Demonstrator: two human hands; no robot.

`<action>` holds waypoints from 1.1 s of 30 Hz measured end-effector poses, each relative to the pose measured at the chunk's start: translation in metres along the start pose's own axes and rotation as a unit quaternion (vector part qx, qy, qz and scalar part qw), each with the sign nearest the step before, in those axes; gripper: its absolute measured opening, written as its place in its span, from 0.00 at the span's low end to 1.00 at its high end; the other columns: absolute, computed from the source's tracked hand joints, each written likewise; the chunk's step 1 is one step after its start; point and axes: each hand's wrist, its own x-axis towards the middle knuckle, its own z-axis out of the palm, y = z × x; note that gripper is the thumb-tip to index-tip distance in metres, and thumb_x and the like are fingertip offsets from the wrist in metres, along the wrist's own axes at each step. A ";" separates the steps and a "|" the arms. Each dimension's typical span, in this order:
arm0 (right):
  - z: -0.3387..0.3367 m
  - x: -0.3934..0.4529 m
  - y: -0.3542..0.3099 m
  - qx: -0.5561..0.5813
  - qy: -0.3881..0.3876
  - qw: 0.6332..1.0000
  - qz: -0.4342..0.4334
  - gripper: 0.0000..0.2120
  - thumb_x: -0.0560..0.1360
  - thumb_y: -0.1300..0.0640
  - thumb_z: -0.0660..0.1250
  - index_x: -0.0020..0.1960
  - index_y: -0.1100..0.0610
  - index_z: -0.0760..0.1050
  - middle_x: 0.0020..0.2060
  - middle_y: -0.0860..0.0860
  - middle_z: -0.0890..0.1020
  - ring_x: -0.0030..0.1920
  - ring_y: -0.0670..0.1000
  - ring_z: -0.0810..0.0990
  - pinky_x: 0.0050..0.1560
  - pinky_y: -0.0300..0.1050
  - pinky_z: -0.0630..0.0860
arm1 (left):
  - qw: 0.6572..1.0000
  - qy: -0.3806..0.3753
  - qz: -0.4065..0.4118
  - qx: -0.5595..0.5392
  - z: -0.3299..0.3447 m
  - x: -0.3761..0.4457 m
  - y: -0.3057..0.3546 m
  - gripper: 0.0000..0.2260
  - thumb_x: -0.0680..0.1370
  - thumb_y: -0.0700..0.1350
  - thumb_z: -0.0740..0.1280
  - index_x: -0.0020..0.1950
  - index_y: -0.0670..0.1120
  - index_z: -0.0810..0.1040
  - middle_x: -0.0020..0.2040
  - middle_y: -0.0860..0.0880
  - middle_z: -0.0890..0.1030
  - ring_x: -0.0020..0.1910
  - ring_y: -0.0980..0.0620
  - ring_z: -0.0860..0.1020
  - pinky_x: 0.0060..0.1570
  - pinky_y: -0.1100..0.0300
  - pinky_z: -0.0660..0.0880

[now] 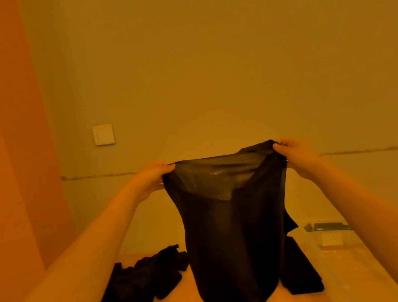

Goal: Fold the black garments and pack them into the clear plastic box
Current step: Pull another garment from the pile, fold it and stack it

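Observation:
A sheer black garment (234,232) hangs in the air in front of me, stretched at its top edge between both hands. My left hand (151,179) pinches its left corner and my right hand (294,157) pinches its right corner, slightly higher. Its lower end drapes onto the table. A crumpled pile of black garments (141,276) lies on the table at the lower left. A folded black garment (299,269) lies to the right, partly hidden behind the hanging one. The clear plastic box (334,252) stands at the right, with a dark latch on its far rim.
The wooden table (182,299) runs up to a plain wall with a light switch (103,134). An orange curtain or wall panel (12,143) fills the left side.

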 end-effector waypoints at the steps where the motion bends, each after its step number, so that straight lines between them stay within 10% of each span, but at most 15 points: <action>1: 0.000 0.001 -0.003 -0.025 -0.010 1.000 -0.005 0.11 0.80 0.59 0.58 0.39 0.56 0.71 0.35 0.54 0.72 0.36 0.50 0.71 0.38 0.42 0.69 | 0.999 -0.030 -0.010 -0.008 -0.006 0.001 0.008 0.05 0.78 0.43 0.64 0.43 0.45 0.74 0.41 0.47 0.78 0.41 0.52 0.76 0.44 0.59 0.74; 8: -0.013 -0.006 -0.020 0.016 -0.075 0.997 0.034 0.08 0.79 0.59 0.59 0.46 0.57 0.75 0.41 0.53 0.77 0.43 0.50 0.75 0.45 0.44 0.73 | 0.986 -0.130 -0.022 0.101 -0.038 -0.005 0.049 0.03 0.75 0.41 0.64 0.42 0.44 0.76 0.37 0.50 0.79 0.39 0.55 0.78 0.41 0.63 0.76; 11: -0.015 -0.008 -0.021 0.070 -0.060 0.995 0.031 0.08 0.79 0.60 0.59 0.44 0.58 0.75 0.40 0.53 0.77 0.41 0.50 0.76 0.44 0.44 0.73 | 0.976 -0.078 -0.023 0.201 -0.045 -0.006 0.055 0.08 0.78 0.41 0.64 0.39 0.44 0.73 0.37 0.48 0.76 0.38 0.53 0.75 0.39 0.63 0.73; 15: -0.009 -0.009 -0.026 -0.131 -0.006 0.991 -0.021 0.09 0.79 0.60 0.60 0.40 0.61 0.73 0.31 0.53 0.71 0.31 0.48 0.69 0.33 0.38 0.67 | 0.926 0.004 -0.010 0.378 -0.035 -0.009 0.058 0.13 0.81 0.49 0.58 0.39 0.45 0.70 0.39 0.46 0.76 0.38 0.51 0.77 0.38 0.60 0.75; 22: -0.009 -0.003 -0.041 -0.042 0.037 0.998 -0.009 0.10 0.78 0.58 0.62 0.38 0.56 0.72 0.33 0.55 0.77 0.32 0.49 0.74 0.34 0.39 0.70 | 0.986 0.098 0.059 0.125 -0.028 -0.005 0.064 0.11 0.82 0.47 0.57 0.41 0.45 0.72 0.40 0.46 0.75 0.38 0.52 0.75 0.39 0.59 0.74; 33: -0.008 -0.002 -0.083 0.129 0.012 0.991 -0.041 0.10 0.79 0.61 0.59 0.40 0.57 0.73 0.38 0.52 0.76 0.40 0.49 0.76 0.40 0.41 0.73 | 0.988 0.024 0.067 -0.134 -0.025 -0.015 0.097 0.07 0.81 0.41 0.58 0.45 0.45 0.73 0.37 0.49 0.78 0.36 0.53 0.77 0.39 0.58 0.70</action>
